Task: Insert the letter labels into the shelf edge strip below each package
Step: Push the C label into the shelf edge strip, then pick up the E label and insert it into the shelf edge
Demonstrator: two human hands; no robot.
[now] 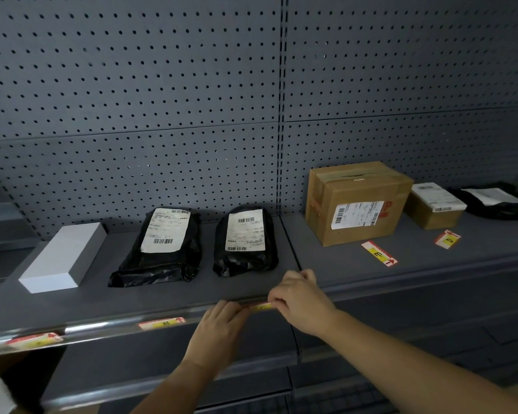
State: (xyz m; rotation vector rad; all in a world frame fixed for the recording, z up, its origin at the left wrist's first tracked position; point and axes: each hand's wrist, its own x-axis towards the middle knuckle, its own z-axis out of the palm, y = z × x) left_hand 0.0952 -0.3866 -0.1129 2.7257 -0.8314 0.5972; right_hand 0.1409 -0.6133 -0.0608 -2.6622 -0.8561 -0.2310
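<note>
Both hands meet at the shelf's front edge strip, below the right-hand black bag. The left hand and right hand each pinch one end of a yellow letter label with curled fingers, holding it against the strip. Two labels already sit in the strip further left. Label E and label D lie loose on the shelf before the cardboard boxes.

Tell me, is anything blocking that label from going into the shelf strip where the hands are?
Nothing visible. Both the left hand and right hand hold the label right at the edge strip, below the black package; only fingers touch it.
</note>
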